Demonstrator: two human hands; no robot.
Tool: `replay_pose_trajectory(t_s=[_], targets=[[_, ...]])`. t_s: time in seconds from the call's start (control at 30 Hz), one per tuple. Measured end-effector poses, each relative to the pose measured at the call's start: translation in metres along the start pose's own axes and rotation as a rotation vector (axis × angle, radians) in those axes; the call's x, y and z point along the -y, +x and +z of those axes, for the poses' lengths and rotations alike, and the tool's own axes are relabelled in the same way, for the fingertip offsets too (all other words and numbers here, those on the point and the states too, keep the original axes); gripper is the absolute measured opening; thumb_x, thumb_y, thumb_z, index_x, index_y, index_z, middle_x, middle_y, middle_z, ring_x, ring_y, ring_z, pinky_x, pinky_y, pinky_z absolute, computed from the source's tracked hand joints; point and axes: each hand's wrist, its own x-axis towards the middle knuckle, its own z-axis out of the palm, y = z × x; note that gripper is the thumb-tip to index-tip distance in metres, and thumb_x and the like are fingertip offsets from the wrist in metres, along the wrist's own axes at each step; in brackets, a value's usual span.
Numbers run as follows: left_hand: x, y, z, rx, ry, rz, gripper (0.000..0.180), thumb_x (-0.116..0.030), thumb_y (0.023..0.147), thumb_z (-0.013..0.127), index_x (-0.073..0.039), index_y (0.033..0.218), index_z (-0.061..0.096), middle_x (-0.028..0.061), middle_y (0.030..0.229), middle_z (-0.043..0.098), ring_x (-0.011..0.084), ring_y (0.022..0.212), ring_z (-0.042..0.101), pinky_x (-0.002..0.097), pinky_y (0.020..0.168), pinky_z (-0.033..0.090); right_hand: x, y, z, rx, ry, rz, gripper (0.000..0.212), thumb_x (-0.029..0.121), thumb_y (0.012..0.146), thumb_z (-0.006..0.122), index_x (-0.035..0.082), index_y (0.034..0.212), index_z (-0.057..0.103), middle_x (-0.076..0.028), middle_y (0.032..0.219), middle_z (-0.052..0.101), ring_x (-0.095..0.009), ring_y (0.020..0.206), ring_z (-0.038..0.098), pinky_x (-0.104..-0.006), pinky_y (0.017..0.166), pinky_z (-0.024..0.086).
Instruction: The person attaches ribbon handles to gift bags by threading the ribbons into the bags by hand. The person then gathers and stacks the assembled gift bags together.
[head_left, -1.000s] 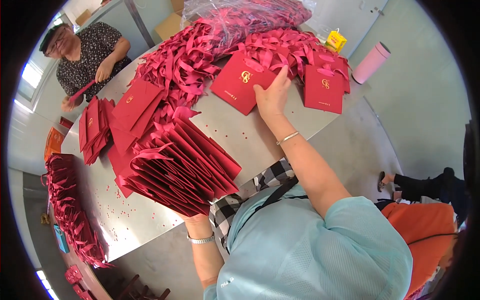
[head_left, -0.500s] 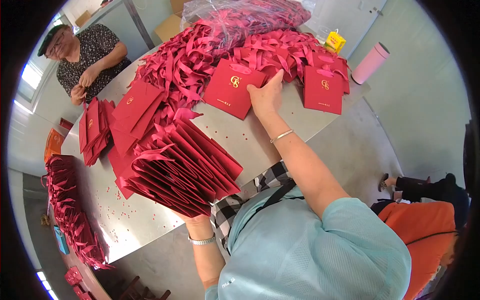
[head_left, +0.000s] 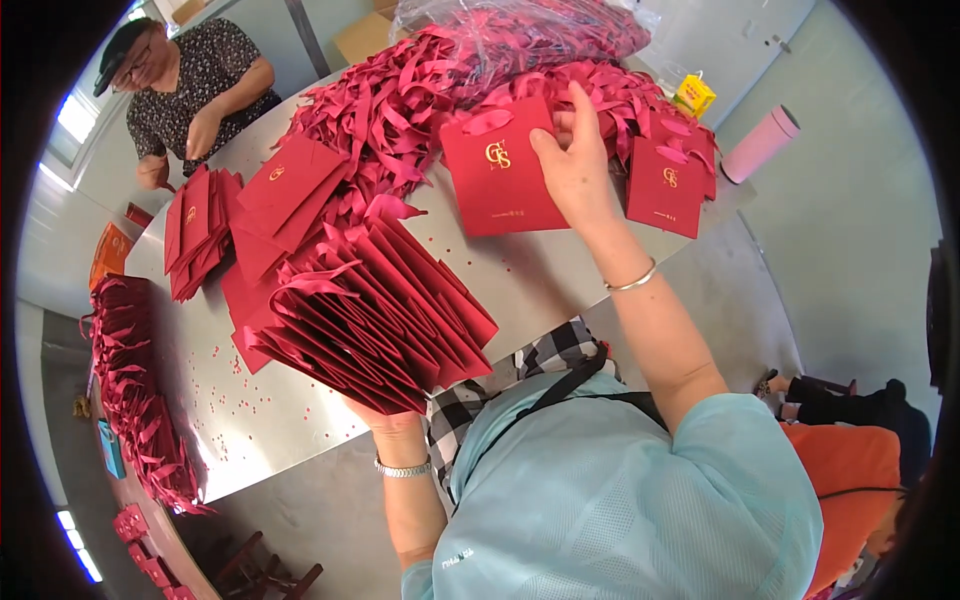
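Note:
My left hand [head_left: 385,415] supports a thick stack of red paper gift bags [head_left: 375,320] at its near lower end, its fingers mostly hidden beneath. Ribbon handles stick out from the stack's upper left side. Farther right, my right hand [head_left: 575,165] grips one red gift bag [head_left: 503,185] by its right edge, thumb in front and other fingers partly behind. That bag stands nearly upright, gold emblem facing me, a pink-red ribbon handle at its top. Just right of my hand are more red gift bags [head_left: 664,190] on the metal table [head_left: 300,430].
A large heap of ribboned bags [head_left: 380,110] covers the far side, partly under clear plastic [head_left: 520,40]. Flat bag piles [head_left: 203,235] lie at left, near a co-worker [head_left: 195,90]. A pink bottle [head_left: 760,145] and small yellow box [head_left: 694,96] stand at the far right.
My right hand has taken hold of the bag that leaned against the heap, turning it more upright. My left hand keeps the stack. The co-worker's hands have moved apart.

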Motion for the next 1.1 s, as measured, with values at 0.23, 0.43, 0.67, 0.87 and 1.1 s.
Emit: replay_pose_trajectory(t_s=[0.23,0.43,0.67,0.87,1.1], targets=[[0.004,-0.003,0.010,0.008,-0.060,-0.063,0.058,-0.048,0.098,0.040,-0.009,0.141,0.042,0.0114,0.139,0.050,0.0337,0.125,0.049,0.0512,0.107,0.039,0.025,0.020,-0.020,0.250,-0.162,-0.078,0.053,0.016,0.079,0.068,0.001,0.127,0.053,-0.021,0.106,0.065,-0.028,0.091,0.066,-0.0351,0.084,0.052],[0.000,-0.005,-0.002,0.018,-0.073,-0.072,0.060,-0.050,0.097,0.040,-0.009,0.141,0.042,0.0115,0.140,0.049,0.0343,0.126,0.048,0.0515,0.107,0.040,0.077,-0.023,0.011,0.650,-0.014,-0.088,0.031,0.018,0.081,0.062,-0.002,0.105,0.064,-0.023,0.090,0.066,-0.033,0.083,0.066,-0.0389,0.074,0.051],[0.011,-0.007,0.005,-0.050,0.301,0.059,0.063,-0.054,0.096,0.040,-0.011,0.143,0.039,0.0115,0.141,0.047,0.0336,0.129,0.045,0.0516,0.107,0.040,0.097,-0.058,0.053,0.890,0.090,0.058,0.030,0.021,0.094,0.056,-0.002,0.113,0.060,-0.018,0.098,0.066,-0.023,0.093,0.063,-0.0337,0.084,0.048],[0.009,0.002,0.009,-0.010,0.060,-0.025,0.057,-0.045,0.098,0.037,-0.009,0.142,0.040,0.0112,0.144,0.045,0.0314,0.131,0.043,0.0490,0.111,0.035,0.093,-0.054,0.061,0.908,0.355,0.062,0.050,0.039,0.100,0.047,-0.004,0.125,0.052,-0.013,0.116,0.061,-0.020,0.109,0.057,-0.0323,0.094,0.044],[0.006,0.012,0.006,-0.078,0.455,0.143,0.060,-0.046,0.100,0.036,-0.012,0.148,0.027,0.0100,0.151,0.034,0.0312,0.135,0.037,0.0469,0.112,0.033,0.085,-0.065,0.039,1.003,0.410,-0.017,0.059,0.027,0.096,0.058,0.000,0.143,0.035,-0.013,0.129,0.051,-0.018,0.115,0.052,-0.0311,0.095,0.044]])
